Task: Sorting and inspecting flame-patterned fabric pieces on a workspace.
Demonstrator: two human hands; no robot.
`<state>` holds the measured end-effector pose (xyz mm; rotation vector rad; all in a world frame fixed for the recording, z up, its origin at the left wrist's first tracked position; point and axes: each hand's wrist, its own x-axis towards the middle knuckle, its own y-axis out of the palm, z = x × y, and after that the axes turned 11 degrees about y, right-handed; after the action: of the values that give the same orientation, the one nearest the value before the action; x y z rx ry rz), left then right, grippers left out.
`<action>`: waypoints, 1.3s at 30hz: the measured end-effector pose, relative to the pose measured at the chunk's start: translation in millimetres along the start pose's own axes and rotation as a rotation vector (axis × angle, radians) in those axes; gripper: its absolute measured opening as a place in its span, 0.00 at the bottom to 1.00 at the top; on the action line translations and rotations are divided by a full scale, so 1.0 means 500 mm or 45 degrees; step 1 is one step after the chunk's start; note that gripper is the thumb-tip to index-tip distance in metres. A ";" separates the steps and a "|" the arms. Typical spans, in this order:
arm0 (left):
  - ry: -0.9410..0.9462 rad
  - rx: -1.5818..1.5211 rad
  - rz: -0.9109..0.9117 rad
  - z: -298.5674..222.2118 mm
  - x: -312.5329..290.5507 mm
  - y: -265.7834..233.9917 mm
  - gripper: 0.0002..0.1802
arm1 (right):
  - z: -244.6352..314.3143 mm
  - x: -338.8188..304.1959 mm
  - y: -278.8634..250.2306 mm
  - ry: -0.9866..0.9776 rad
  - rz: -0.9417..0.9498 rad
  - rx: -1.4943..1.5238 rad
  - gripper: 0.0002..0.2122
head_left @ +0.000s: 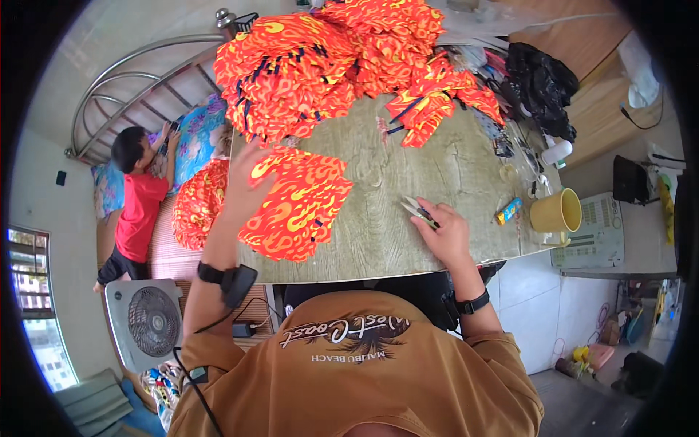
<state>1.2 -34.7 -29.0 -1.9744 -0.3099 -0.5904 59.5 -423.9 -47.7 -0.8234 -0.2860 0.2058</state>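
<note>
My right hand (448, 231) is closed around a pair of small thread snips (413, 207), its blades pointing away to the left over the wooden table. My left hand (251, 175) is open with its fingers spread, somewhat blurred, at the left edge of a stack of flame-print fabric pieces (302, 207) in red, orange and yellow. Whether its fingertips touch the cloth, I cannot tell. A tall heap of the same printed fabric (291, 80) rises beyond it, dark strips showing among the folds. Farther right lies a smaller loose bunch (429, 105).
On the table's (378, 167) right side are a yellow cup (557, 211), a small blue-and-yellow packet (509, 211) and a white bottle (557, 152). A black plastic bag (542, 84) sits behind. At the left, a child (138, 197) leans on a bed near a fan (151, 320).
</note>
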 end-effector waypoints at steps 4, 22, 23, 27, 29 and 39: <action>0.016 -0.340 0.014 -0.070 0.045 0.096 0.20 | 0.006 0.007 0.002 0.005 0.027 -0.007 0.17; -0.172 -0.477 0.024 -0.110 0.050 0.145 0.06 | 0.082 0.236 0.059 0.087 -0.006 -0.414 0.18; -0.167 -0.479 0.022 -0.109 0.049 0.144 0.06 | 0.088 0.244 0.063 0.087 -0.012 -0.416 0.18; -0.154 -0.496 0.007 -0.106 0.047 0.146 0.06 | 0.092 0.264 0.070 0.205 0.067 -0.603 0.20; -0.152 -0.492 0.008 -0.109 0.049 0.145 0.06 | 0.063 0.269 0.081 0.251 0.037 -0.567 0.20; -0.133 -0.539 -0.036 -0.108 0.047 0.142 0.06 | 0.101 0.194 -0.022 -0.262 -0.345 0.008 0.17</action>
<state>38.9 -115.9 -50.9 -2.4168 -0.2945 -0.6087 134.9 -368.2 9.7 -0.7489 -0.5859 0.0366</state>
